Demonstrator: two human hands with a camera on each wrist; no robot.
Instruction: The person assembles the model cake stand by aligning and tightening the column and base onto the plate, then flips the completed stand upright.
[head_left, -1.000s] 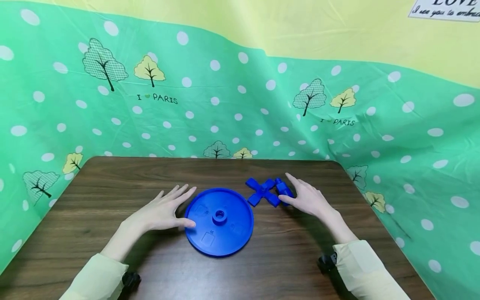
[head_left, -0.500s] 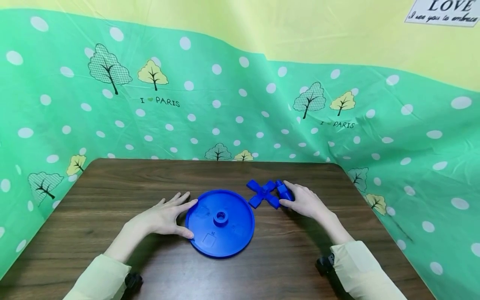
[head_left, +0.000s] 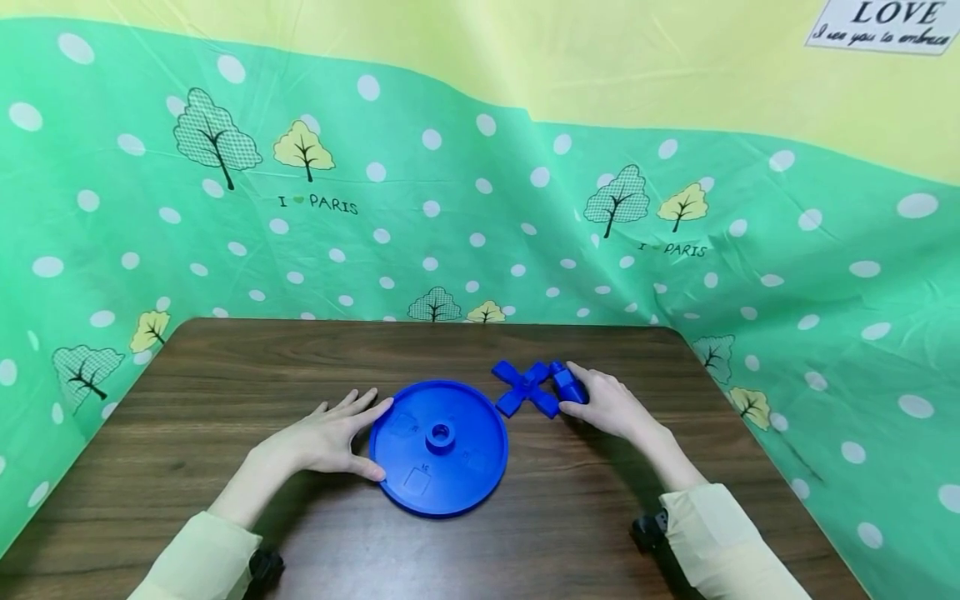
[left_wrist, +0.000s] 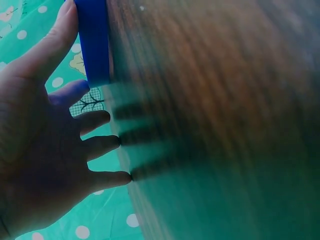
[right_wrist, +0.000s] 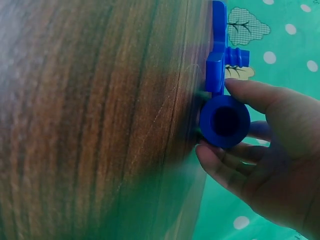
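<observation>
A round blue disc (head_left: 465, 467) with a raised hollow hub lies on the table. At its left rim my left hand (head_left: 322, 439) rests with spread fingers, the thumb and index fingertip touching the edge. The left wrist view shows the rim of the disc (left_wrist: 95, 45) edge-on beside the thumb. Right of the disc is a blue four-armed cross piece (head_left: 525, 389); the right wrist view shows a ridged stub on it. Beside the cross, my right hand (head_left: 615, 406) holds a bottle-shaped blue tube (head_left: 567, 383) between thumb and fingers. Its hollow round end (right_wrist: 225, 102) faces the right wrist camera.
The parts lie on a dark wood-grain table (head_left: 570, 533). Behind it and along its right side hangs a green and yellow cloth (head_left: 450, 167) printed with dots and trees. The tube sits close against the cross.
My left hand has come to the disc's rim, thumb and index lower than before. My right hand's fingers have closed round the tube. The disc and cross have stayed put on the table.
</observation>
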